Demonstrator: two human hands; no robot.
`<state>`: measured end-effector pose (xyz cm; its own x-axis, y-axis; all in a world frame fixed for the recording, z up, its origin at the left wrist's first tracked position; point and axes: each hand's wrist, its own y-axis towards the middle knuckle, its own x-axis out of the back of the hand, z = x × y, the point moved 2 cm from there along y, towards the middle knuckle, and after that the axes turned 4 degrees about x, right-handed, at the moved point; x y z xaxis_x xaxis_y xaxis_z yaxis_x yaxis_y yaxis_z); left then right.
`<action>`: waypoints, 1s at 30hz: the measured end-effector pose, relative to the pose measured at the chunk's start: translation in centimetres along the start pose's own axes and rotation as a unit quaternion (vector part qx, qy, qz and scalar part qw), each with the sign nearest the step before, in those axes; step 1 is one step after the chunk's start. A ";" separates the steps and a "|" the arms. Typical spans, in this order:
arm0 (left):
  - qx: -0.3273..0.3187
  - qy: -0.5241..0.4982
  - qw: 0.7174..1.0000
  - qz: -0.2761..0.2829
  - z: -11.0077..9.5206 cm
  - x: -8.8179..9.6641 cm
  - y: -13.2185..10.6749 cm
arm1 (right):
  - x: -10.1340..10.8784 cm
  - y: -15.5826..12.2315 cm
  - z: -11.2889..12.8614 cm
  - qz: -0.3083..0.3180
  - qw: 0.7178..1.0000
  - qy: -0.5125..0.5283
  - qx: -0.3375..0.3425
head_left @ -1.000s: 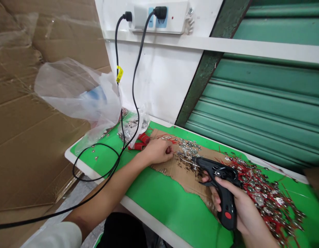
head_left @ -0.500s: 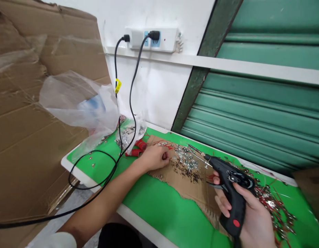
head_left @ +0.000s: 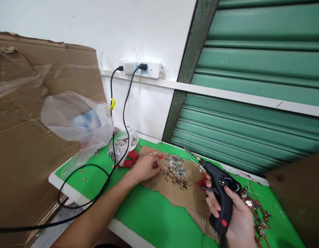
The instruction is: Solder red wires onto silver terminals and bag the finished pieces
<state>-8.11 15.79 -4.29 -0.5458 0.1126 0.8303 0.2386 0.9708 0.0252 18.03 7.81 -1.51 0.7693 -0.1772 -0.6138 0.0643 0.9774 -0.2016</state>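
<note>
My right hand (head_left: 235,220) grips a black pistol-shaped soldering gun (head_left: 220,193) with a red button on its handle; its thin metal tip points up and to the left, lifted off the work. My left hand (head_left: 146,167) rests curled on a torn piece of brown cardboard (head_left: 182,193), its fingers pinched together beside a scatter of small silver metal parts (head_left: 174,167) and thin red wires. What the fingers hold is too small to make out. A pile of finished red-wired parts (head_left: 257,210) lies right of the gun.
The green table (head_left: 154,213) has a white front edge. Two black cords (head_left: 118,131) run from a wall power strip (head_left: 142,69) down across the table's left end. A clear plastic bag (head_left: 76,120), red-handled pliers (head_left: 128,159), cardboard sheets left and a box at right.
The soldering gun has lifted off the cardboard and tilted tip-up, away from the small parts. The view has tilted upward and drawn back. My left hand stays on the cardboard.
</note>
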 end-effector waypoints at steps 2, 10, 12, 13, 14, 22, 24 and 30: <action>0.002 -0.010 1.000 0.004 0.1 0.1 0.0 | 0.0 -0.1 0.3 0.000 1.000 -0.008 0.018; 0.012 -0.030 0.999 0.001 -0.1 0.5 0.0 | 0.4 -0.4 1.6 -0.007 0.998 0.024 0.050; 0.001 -0.029 1.000 -0.001 -0.1 0.7 -0.1 | 0.5 -0.4 1.7 -0.001 0.998 0.047 0.049; -0.007 -0.031 0.999 -0.004 -0.3 0.9 -0.2 | 0.6 -0.4 1.8 0.003 0.997 0.056 0.051; -0.016 -0.034 0.999 -0.007 -0.5 1.0 -0.3 | 0.6 -0.5 1.9 0.006 0.996 0.062 0.056; -0.150 -0.058 0.982 0.094 -10.3 -2.6 -0.5 | 1.7 -1.1 3.3 0.013 0.990 0.091 0.107; -0.147 -0.056 0.982 0.103 -13.4 -4.6 0.2 | 2.0 -1.2 3.6 0.012 0.989 0.094 0.111; -0.121 -0.118 0.985 0.035 -15.7 -6.8 2.5 | 2.3 -1.3 4.1 0.002 0.990 0.047 0.136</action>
<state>8.82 14.13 -1.12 -0.6862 0.2521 0.6823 0.4517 0.8829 0.1281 22.31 6.61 0.47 0.7083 -0.1710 -0.6849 0.2404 0.9707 0.0063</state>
